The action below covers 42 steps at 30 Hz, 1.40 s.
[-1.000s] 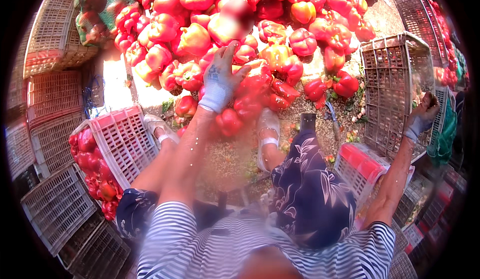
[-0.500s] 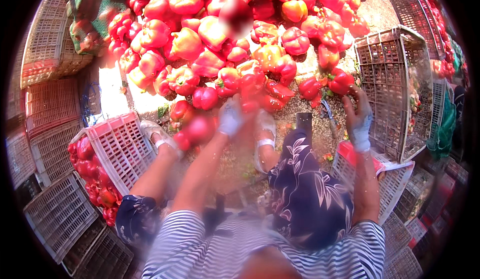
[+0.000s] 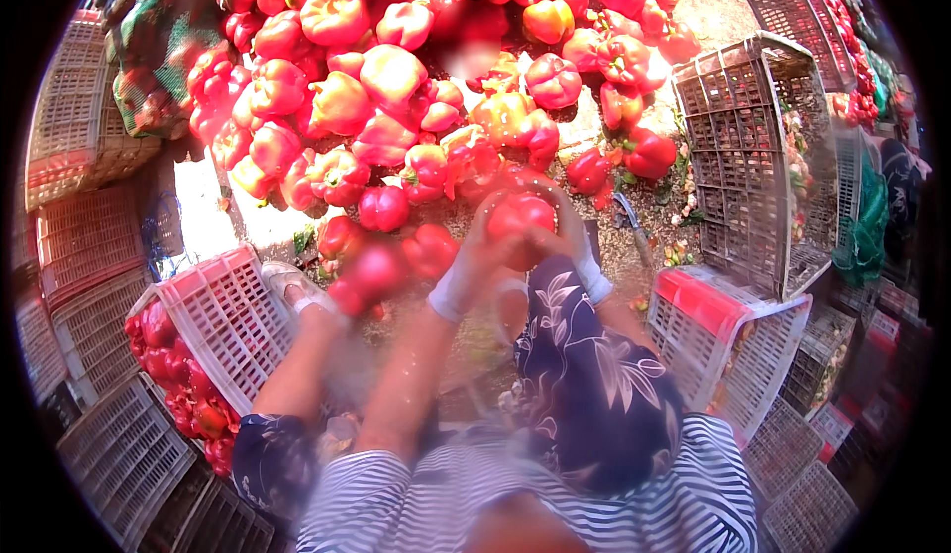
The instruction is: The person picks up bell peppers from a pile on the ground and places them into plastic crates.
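Note:
Both my hands are closed round one red bell pepper [image 3: 521,218], held in front of my right knee. My left hand [image 3: 479,261] grips its left side, and my right hand [image 3: 573,234] wraps its right side; each wears a whitish glove or wrist covering. Just beyond lies a large heap of red bell peppers [image 3: 339,178], a few partly orange or yellow. A loose pepper [image 3: 431,251] rests on the ground left of my hands. To the right of them lies a knife [image 3: 634,226]. A blurred patch hides part of the heap.
At the left a tilted crate [image 3: 230,325] holds red peppers. A dark plastic crate [image 3: 738,157] stands on its side at the right, above a white and red crate [image 3: 728,345]. More crates [image 3: 124,454] are stacked along the left. A green net sack [image 3: 163,57] sits at the far left.
My right hand has come in from the right side, and my left hand has moved slightly right. They now meet on a red bell pepper. The view has shifted slightly.

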Motion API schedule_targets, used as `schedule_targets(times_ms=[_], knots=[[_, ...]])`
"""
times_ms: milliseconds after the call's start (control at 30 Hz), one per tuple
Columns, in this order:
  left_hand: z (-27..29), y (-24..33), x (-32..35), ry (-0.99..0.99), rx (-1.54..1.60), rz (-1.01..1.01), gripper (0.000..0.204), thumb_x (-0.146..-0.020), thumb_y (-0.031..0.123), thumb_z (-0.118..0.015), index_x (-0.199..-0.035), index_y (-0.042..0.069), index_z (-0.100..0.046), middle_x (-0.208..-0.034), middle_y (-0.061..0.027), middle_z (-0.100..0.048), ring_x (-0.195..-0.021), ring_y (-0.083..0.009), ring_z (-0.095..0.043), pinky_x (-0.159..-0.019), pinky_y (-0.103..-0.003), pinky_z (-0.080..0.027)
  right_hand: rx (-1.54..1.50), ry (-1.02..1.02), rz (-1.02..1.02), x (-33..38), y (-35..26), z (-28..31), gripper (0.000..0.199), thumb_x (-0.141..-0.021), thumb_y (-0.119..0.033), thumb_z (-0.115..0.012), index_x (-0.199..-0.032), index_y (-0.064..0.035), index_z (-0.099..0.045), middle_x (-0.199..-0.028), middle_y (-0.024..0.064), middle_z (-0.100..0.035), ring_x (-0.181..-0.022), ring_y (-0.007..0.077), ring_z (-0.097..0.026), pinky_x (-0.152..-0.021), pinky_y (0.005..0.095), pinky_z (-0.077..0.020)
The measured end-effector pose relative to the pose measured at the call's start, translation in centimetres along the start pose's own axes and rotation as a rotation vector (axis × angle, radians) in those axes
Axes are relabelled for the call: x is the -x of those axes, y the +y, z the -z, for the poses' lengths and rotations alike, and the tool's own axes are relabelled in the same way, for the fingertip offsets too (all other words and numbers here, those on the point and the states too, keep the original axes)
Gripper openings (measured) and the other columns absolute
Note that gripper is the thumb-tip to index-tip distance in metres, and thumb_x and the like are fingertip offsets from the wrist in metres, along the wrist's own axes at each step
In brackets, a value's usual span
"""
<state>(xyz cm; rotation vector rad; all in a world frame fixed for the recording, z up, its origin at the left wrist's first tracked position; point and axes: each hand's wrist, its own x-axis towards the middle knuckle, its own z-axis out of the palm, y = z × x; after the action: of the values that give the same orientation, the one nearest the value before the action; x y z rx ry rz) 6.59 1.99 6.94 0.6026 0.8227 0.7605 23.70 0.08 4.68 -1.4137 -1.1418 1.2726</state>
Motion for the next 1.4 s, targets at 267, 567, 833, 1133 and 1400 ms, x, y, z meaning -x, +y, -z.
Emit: schedule_targets(times_ms=[267, 567, 833, 1133, 1400], knots=[[0.5, -0.3, 0.6, -0.041, 0.637, 0.311, 0.047, -0.093, 0.024, -0.063, -0.136, 0.011, -0.051, -0.133, -0.0089, -0.057, -0.121, -0.0242, -0.058, -0.105, -0.046, -0.047, 0.489, -0.042, 0.345, 0.9, -1.3, -1.2, 0.079, -0.073, -0.03, -0.084, -0.139, -0.006, -0.047, -0.133, 0.019, -0.056, -0.122, 0.0398, -0.055, -0.103, 0.0479, -0.0457], [-0.1, -7.1, -1.6, 0.312, 0.324, -0.048, 0.032, -0.091, 0.023, -0.06, -0.119, 0.008, -0.06, -0.119, -0.0051, -0.063, -0.111, -0.0177, -0.059, -0.102, -0.035, -0.046, 0.458, 0.179, 0.162, 0.1, 0.4, -2.4, 0.07, -0.072, -0.034, -0.083, -0.129, -0.0041, -0.056, -0.12, 0.0206, -0.063, -0.108, 0.0378, -0.063, -0.094, 0.0434, -0.051], [1.1, -8.9, -2.8, 0.394, -0.314, -0.382, 0.027, -0.088, 0.014, -0.061, -0.115, 0.008, -0.059, -0.11, -0.0038, -0.06, -0.101, -0.0135, -0.057, -0.095, -0.032, -0.048, 0.238, 0.336, -0.023, -0.8, 2.6, -3.7, 0.065, -0.075, -0.033, -0.08, -0.128, -0.0017, -0.057, -0.12, 0.0186, -0.065, -0.109, 0.0309, -0.065, -0.094, 0.0386, -0.0504], [-3.0, -4.0, -2.8, 0.29, 0.401, 0.049, 0.048, -0.079, 0.006, -0.067, -0.126, 0.007, -0.055, -0.125, -0.009, -0.052, -0.102, -0.0204, -0.058, -0.084, -0.04, -0.06, -0.234, 0.561, -0.325, -3.3, 3.5, -0.6, 0.049, -0.093, -0.033, -0.069, -0.126, 0.0008, -0.058, -0.112, 0.0089, -0.062, -0.099, 0.0163, -0.06, -0.076, 0.0278, -0.0532], [1.7, -0.1, -4.4, -0.23, -0.847, 0.014, 0.064, -0.077, 0.011, -0.069, -0.138, 0.007, -0.051, -0.115, -0.0056, -0.059, -0.105, -0.011, -0.056, -0.085, -0.029, -0.052, 0.11, 0.247, -0.339, -7.0, 1.2, 1.9, 0.058, -0.087, -0.039, -0.073, -0.125, 0.0036, -0.062, -0.111, 0.0112, -0.068, -0.099, 0.0164, -0.063, -0.087, 0.0311, -0.0511]])
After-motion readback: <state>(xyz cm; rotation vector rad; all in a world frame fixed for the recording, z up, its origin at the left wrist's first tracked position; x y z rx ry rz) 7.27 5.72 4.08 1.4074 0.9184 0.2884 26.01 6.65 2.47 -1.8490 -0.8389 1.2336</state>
